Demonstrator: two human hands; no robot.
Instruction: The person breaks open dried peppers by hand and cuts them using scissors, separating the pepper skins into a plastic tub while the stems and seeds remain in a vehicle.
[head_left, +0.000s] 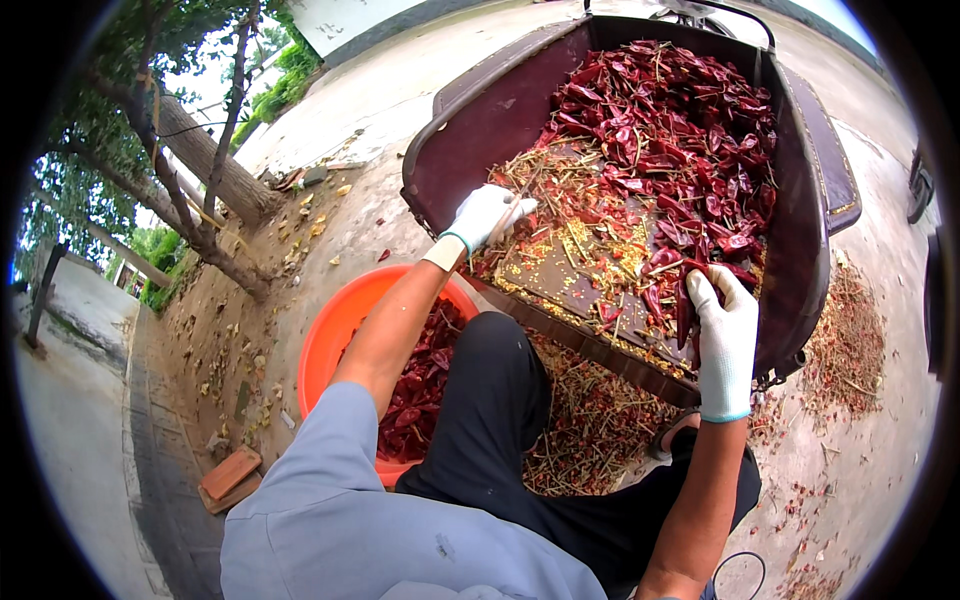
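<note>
My left hand (482, 217), in a white knit glove, is closed at the near left edge of the cart bed (478, 112). A slim, pointed tool (510, 214) sticks out of it over a heap of stems and scraps; its exact kind is unclear. At the bed's near right, my right hand (725, 335), gloved the same way, pinches a dried red chili pepper (685, 312) that hangs downward. Past it lies a large pile of dried red chilies (670, 130). Yellow seeds (600, 245) and broken bits cover the bed's near part.
An orange tub (325, 335) of dried chilies stands left of my knee. Cut stems (590, 430) cover the ground below the cart, with another stem heap (850, 340) at its right. Bricks (230, 475) and trees (215, 160) are on the left.
</note>
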